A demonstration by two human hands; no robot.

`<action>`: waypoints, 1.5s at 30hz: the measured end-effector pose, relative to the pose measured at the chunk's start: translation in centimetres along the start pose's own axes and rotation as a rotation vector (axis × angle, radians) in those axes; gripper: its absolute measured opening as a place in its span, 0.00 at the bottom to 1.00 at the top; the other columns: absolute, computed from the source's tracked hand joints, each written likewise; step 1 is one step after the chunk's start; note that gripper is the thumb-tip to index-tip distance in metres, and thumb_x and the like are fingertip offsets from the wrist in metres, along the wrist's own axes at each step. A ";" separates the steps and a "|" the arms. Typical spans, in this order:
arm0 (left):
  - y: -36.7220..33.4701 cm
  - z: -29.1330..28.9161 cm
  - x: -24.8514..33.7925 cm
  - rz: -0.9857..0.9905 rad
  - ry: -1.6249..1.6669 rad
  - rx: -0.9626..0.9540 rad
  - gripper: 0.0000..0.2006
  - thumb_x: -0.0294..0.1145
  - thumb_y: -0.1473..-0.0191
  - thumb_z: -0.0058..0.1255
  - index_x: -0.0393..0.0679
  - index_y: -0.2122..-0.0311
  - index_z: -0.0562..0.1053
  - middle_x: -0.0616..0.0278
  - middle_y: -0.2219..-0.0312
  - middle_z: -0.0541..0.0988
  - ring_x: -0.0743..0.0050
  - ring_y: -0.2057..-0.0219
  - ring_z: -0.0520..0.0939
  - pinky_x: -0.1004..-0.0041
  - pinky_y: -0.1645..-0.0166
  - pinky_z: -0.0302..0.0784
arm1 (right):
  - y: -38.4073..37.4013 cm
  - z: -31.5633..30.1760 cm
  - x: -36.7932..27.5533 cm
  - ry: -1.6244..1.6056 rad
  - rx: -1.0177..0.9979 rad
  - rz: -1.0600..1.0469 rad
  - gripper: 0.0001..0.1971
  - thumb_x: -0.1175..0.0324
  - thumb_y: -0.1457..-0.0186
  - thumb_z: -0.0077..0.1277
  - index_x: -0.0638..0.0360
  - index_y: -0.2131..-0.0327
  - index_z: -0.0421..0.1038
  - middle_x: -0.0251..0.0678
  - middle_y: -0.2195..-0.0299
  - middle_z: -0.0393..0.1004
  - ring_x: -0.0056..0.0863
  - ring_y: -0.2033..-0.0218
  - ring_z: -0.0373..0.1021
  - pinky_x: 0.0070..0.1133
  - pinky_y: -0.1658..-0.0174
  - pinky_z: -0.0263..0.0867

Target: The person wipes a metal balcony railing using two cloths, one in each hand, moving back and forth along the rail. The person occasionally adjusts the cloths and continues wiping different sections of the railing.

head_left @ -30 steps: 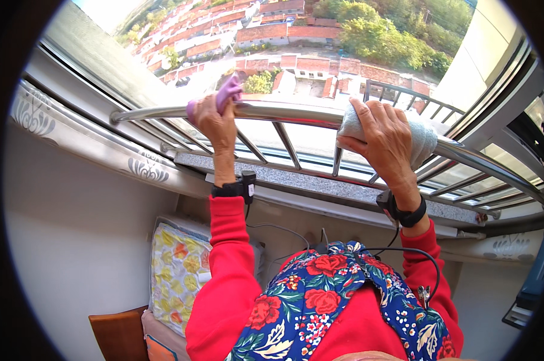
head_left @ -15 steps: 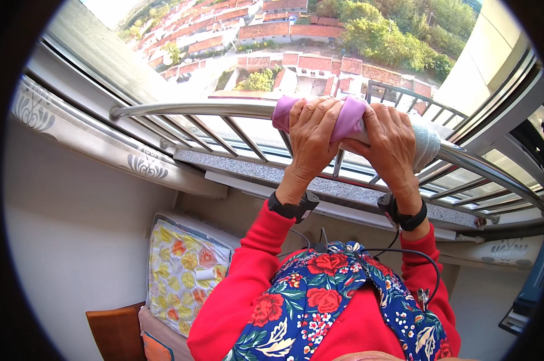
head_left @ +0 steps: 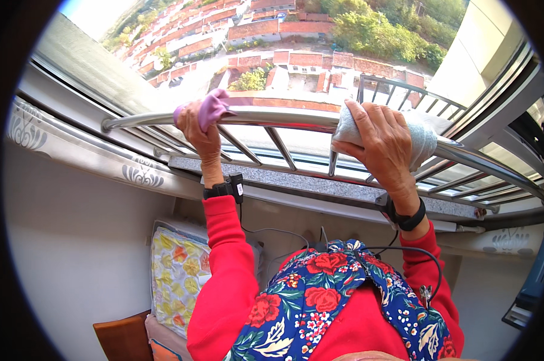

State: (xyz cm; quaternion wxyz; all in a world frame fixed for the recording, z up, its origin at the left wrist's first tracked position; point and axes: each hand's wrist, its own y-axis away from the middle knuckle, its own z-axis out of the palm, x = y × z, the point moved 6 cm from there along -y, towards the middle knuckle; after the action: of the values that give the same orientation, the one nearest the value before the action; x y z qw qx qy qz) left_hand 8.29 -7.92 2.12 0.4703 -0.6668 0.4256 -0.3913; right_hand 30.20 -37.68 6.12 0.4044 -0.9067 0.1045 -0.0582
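Observation:
A shiny metal railing [head_left: 284, 115] curves across the window in front of me. My left hand [head_left: 198, 133] is closed round the rail's left part with a purple cloth [head_left: 213, 110] in its grip; a loose fold of the cloth sticks up beside the fingers. Farther right, my right hand [head_left: 383, 135] presses a pale blue-green cloth [head_left: 423, 141] over the top of the same rail. Its fingers bend over the cloth, and part of the cloth hangs down past the hand. Both wrists wear black bands with small boxes.
Beneath the rail runs a speckled stone sill [head_left: 272, 179]. Below left stands a pad with a yellow and orange flower print [head_left: 172, 274], next to a brown wooden panel [head_left: 124, 338]. A thin cable [head_left: 272, 229] stretches between my wrists and my apron. Rooftops and trees lie outside.
My left hand has slid left along the rail with the purple cloth, away from my right hand. The right hand stays on the blue-green cloth at nearly the same spot.

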 end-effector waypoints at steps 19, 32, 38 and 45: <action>0.4 4.7 19.1 -0.100 0.182 -0.050 0.15 0.30 0.49 0.56 0.45 0.54 0.79 0.61 0.57 0.83 0.57 0.48 0.79 0.54 0.33 0.52 | -0.2 -0.1 -0.2 0.025 -0.009 0.017 0.37 0.41 0.55 0.62 0.53 0.46 0.74 0.34 0.60 0.76 0.33 0.59 0.74 0.31 0.55 0.67; 0.3 4.0 13.7 0.045 0.121 -0.066 0.14 0.30 0.50 0.53 0.39 0.56 0.77 0.52 0.60 0.82 0.50 0.53 0.81 0.49 0.37 0.62 | -0.1 -0.2 -0.2 0.014 -0.010 0.018 0.37 0.41 0.56 0.63 0.54 0.47 0.74 0.35 0.60 0.76 0.35 0.57 0.75 0.32 0.53 0.68; -0.2 1.4 2.1 -0.080 -0.052 -0.056 0.14 0.35 0.49 0.59 0.36 0.60 0.77 0.51 0.67 0.80 0.45 0.55 0.78 0.47 0.39 0.65 | -0.1 -0.3 -0.1 -0.002 -0.008 0.024 0.36 0.41 0.55 0.64 0.55 0.47 0.75 0.35 0.60 0.77 0.35 0.57 0.75 0.32 0.54 0.68; -0.7 0.0 -2.9 -0.228 -0.044 0.091 0.09 0.32 0.39 0.56 0.36 0.61 0.78 0.53 0.65 0.81 0.49 0.58 0.79 0.55 0.48 0.71 | -0.2 -0.3 -0.1 -0.005 -0.001 0.021 0.35 0.41 0.55 0.64 0.56 0.48 0.76 0.36 0.60 0.77 0.34 0.58 0.75 0.32 0.54 0.68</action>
State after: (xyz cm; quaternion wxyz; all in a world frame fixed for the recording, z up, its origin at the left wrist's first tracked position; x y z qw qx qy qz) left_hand 7.46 -5.02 2.45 0.4618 -0.6973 0.3184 -0.4463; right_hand 30.04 -37.69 6.49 0.4046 -0.9060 0.1131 -0.0513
